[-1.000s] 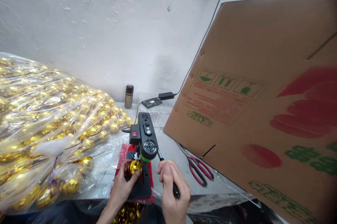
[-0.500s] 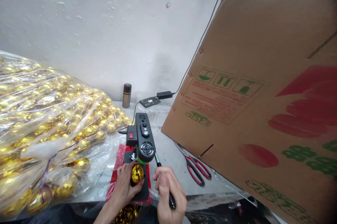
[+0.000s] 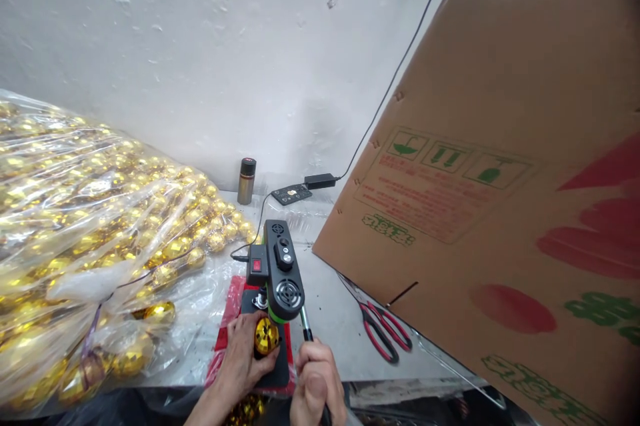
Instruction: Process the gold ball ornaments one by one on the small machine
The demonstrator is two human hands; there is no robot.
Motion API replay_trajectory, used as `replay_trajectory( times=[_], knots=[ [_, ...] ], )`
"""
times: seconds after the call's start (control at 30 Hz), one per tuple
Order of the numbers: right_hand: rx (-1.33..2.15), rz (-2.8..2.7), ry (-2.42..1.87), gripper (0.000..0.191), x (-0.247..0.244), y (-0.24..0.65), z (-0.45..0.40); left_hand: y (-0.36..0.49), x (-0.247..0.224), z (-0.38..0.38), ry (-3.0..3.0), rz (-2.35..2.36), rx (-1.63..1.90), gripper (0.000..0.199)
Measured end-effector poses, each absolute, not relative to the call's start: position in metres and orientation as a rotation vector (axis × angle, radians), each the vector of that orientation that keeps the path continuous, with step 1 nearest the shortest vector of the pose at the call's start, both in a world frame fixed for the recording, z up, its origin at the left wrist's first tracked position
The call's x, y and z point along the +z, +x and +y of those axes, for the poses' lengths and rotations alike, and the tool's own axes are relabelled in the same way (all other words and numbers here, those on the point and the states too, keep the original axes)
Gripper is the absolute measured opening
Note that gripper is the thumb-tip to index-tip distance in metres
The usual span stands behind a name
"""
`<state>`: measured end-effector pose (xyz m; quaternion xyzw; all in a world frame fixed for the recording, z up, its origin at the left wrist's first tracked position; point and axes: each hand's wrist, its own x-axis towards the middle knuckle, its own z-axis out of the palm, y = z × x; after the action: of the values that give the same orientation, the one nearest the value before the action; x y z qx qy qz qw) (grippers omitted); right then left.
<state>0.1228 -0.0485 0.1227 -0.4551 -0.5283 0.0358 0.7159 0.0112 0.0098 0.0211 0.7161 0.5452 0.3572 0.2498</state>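
Observation:
My left hand is closed around a gold faceted ball, fingers and thumb on its sides. The ball sits over the dark base of a small black bench-top machine, just below the machine's round head with its green rim. My right hand wraps round the black grip of the machine's lever, whose metal rod runs up to the head. Part of the grip is hidden by my fingers. Whether the machine's tip touches the ball cannot be seen.
A clear plastic bag full of gold balls fills the left. Red-and-black scissors lie on the right, beside a large cardboard box. A spray can and a power adapter with its cable stand near the wall.
The view has shifted slightly, so most things appear farther right. My right hand and the lever's grip sit a little lower beside the machine. My left hand keeps the ball under the head.

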Motion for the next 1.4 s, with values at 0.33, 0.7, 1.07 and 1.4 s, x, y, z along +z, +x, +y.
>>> replay_trajectory(
  times=[0.33, 0.7, 1.07, 1.4],
  knots=[
    [0.057, -1.145, -1.015, 0.043, 0.117, 0.122, -0.047, 0.014, 0.018, 0.010, 1.931, 1.482, 1.014, 0.049],
    [0.072, -1.124, -0.968, 0.041, 0.111, 0.121, -0.044, 0.015, 0.020, 0.011, 1.938, 1.494, 0.984, 0.048],
    [-0.153, -1.141, -0.901, 0.043, 0.095, 0.114, -0.033, 0.013, 0.027, 0.011, 1.919, 1.465, 0.996, 0.046],
    [0.270, -1.071, -1.036, 0.041, 0.196, 0.121, -0.045, -0.004, -0.005, -0.009, 2.221, 1.360, 1.048, 0.059]
  ],
)
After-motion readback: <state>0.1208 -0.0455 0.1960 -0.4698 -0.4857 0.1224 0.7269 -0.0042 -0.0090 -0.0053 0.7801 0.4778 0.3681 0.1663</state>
